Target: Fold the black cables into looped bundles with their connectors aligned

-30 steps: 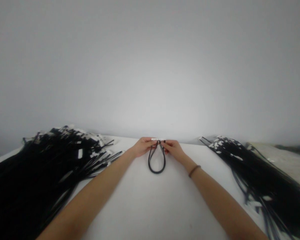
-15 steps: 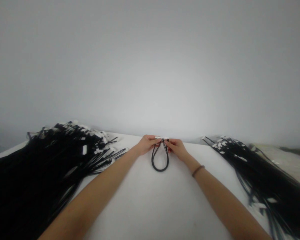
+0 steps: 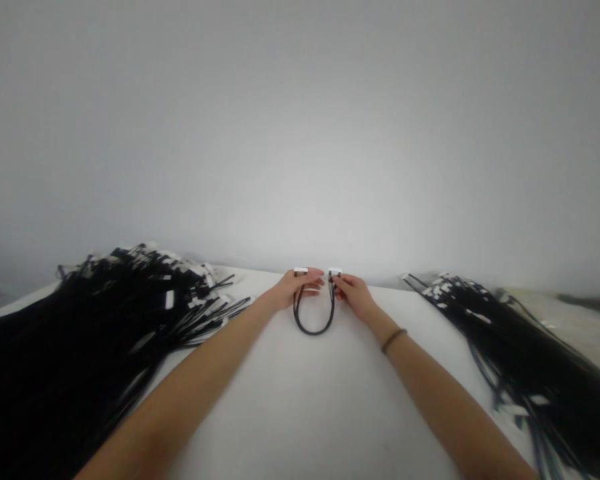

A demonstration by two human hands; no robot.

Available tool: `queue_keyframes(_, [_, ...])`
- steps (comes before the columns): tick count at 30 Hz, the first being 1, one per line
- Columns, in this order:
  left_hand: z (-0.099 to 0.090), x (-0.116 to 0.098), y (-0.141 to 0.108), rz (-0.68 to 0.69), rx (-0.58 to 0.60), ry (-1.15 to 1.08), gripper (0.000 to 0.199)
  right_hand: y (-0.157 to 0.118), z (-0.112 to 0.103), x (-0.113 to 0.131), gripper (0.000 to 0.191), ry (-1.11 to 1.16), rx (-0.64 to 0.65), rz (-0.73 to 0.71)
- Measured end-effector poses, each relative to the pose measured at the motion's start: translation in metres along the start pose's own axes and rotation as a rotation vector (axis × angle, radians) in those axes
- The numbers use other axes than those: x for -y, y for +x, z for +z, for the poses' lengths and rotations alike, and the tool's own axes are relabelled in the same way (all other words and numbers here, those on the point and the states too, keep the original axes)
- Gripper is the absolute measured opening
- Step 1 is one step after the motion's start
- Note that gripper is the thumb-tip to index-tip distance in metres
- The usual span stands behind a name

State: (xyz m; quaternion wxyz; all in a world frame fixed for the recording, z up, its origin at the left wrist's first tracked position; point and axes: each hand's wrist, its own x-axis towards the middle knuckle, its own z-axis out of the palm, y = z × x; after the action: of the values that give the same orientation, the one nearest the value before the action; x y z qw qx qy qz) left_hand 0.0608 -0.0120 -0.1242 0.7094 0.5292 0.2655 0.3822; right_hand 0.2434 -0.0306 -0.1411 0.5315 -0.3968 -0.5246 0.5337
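Black looped cable (image 3: 313, 331) with white end tags lies at 12 o'clock on a white table (image 3: 300, 413), its legs spread. Left hand (image 3: 295, 291) has its fingers extended at the left leg, grip unclear; right hand (image 3: 354, 297) pinches the right leg just below its tag, keeping the tag clear. Black white-tagged cable bundles (image 3: 105, 313) lie at 10 o'clock, another (image 3: 530, 360) at 2 o'clock.

Left black cable bundle (image 3: 70, 360): cut off by left and bottom edges; single strands lost in one dark mass. Right black cable bundle (image 3: 545, 380): cut off by right and bottom edges. White tabs (image 3: 169, 300): too small to read. Looped black cable (image 3: 314, 320): upper lengths hidden behind left hand (image 3: 297, 288) and right hand (image 3: 354, 297). Pale material (image 3: 570, 327), far right: blurred, kind undeterminable.
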Motion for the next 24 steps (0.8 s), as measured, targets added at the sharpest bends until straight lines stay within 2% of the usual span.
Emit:
queue_keyframes(2, [0.001,-0.020,-0.010,-0.054,0.174,-0.061,0.051,0.005,-0.006,-0.001,0.026,0.202,-0.065,0.032])
queue_keyframes(4, [0.010,-0.048,-0.026,-0.137,0.451,-0.074,0.072,0.009,-0.012,-0.002,0.024,0.367,-0.095,0.058])
queue_keyframes(7, [0.042,-0.085,-0.047,-0.400,0.856,0.096,0.087,0.012,-0.017,-0.001,0.020,0.456,-0.105,0.123])
queue_keyframes(8, [0.053,-0.091,-0.050,-0.472,0.916,0.189,0.088,0.011,-0.018,0.000,0.019,0.452,-0.113,0.144])
queue_keyframes(9, [0.064,-0.091,-0.050,-0.486,0.916,0.281,0.087,0.011,-0.017,0.001,0.019,0.438,-0.119,0.158])
queue_keyframes(10, [0.072,-0.087,-0.048,-0.434,0.838,0.371,0.084,0.010,-0.016,0.001,0.019,0.420,-0.111,0.160])
queue_keyframes(11, [0.077,-0.077,-0.043,-0.327,0.700,0.459,0.077,0.008,-0.015,0.002,0.019,0.402,-0.088,0.154])
queue_keyframes(12, [0.079,-0.064,-0.037,-0.192,0.502,0.556,0.065,0.007,-0.014,0.002,0.020,0.386,-0.060,0.142])
queue_keyframes(14, [0.076,-0.031,-0.023,-0.020,0.111,0.849,0.052,0.005,-0.012,0.003,0.022,0.367,-0.017,0.111])
queue_keyframes(15, [0.073,-0.015,-0.016,0.004,-0.011,0.988,0.050,0.004,-0.012,0.003,0.022,0.364,-0.004,0.100])
queue_keyframes(17, [0.066,0.007,-0.007,0.075,-0.134,1.192,0.036,0.003,-0.012,0.003,0.024,0.358,0.002,0.087])
queue_keyframes(19, [0.063,0.013,-0.005,0.069,-0.137,1.266,0.022,0.002,-0.013,0.006,0.025,0.318,0.016,0.099])
queue_keyframes(20, [0.063,0.010,-0.005,0.012,-0.108,1.233,0.021,0.001,-0.015,0.008,0.025,0.268,0.023,0.118])
queue_keyframes(22, [0.064,-0.005,-0.011,-0.200,-0.021,1.042,0.024,0.001,-0.021,0.014,0.023,0.141,0.037,0.174])
queue_keyframes(24, [0.063,-0.030,-0.020,-0.403,0.020,0.796,0.023,-0.001,-0.034,0.026,0.022,0.033,0.035,0.237])
